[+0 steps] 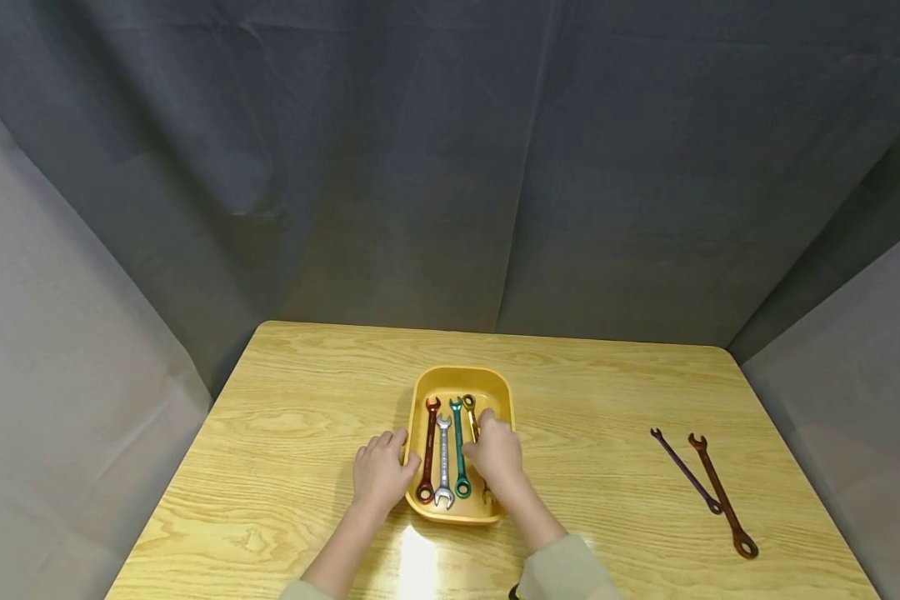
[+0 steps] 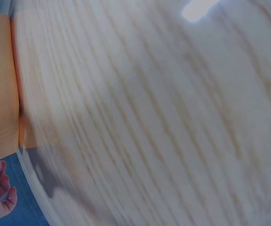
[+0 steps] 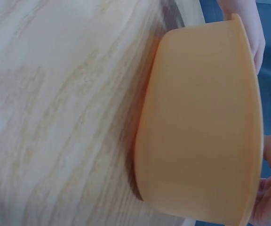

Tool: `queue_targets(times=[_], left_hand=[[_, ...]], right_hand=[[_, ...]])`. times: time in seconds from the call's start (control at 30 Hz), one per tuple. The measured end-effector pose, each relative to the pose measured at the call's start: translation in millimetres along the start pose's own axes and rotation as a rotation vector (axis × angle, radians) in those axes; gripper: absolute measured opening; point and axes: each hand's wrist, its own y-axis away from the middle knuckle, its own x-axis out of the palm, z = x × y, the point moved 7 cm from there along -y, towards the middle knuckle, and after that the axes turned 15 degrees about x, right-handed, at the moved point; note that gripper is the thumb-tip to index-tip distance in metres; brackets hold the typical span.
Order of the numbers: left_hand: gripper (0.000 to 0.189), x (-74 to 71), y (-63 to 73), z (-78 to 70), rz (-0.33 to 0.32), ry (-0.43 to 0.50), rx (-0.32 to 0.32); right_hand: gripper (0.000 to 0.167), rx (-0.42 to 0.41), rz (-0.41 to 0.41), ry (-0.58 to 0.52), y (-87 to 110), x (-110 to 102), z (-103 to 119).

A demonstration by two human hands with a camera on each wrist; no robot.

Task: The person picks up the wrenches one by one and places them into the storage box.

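A yellow plastic tray (image 1: 461,518) stands on the table in front of me, with several combination wrenches side by side in it. From the left they are a red wrench (image 1: 429,450), a silver wrench (image 1: 444,462), a green wrench (image 1: 459,450) and a gold wrench (image 1: 471,408). My right hand (image 1: 497,454) reaches inside and pinches the gold wrench mid-shaft, covering much of it. At the tray's left rim my left hand (image 1: 381,471) grips, thumb over the edge and fingers outside. Both wrist views show the tray's outer wall (image 3: 196,122).
On the table's right side lie a thin purple wrench (image 1: 686,471) and a longer brown-red wrench (image 1: 722,496), nearly parallel. A small black and yellow object (image 1: 513,592) peeks out beside my right sleeve. Dark cloth (image 1: 390,167) hangs behind the wooden table (image 1: 292,392).
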Motion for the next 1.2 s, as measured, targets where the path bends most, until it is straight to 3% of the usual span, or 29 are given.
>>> queue_targets(times=[0.83, 1.2], left_hand=[[0.037, 0.1, -0.5, -0.4, -0.002, 0.002, 0.0], [0.035, -0.6, -0.1, -0.6, -0.007, 0.011, -0.002]], right_hand=[[0.034, 0.013, -0.019, 0.043, -3.9, 31.2, -15.7], [0.038, 0.08, 0.009, 0.058, -7.0, 41.0, -21.1]])
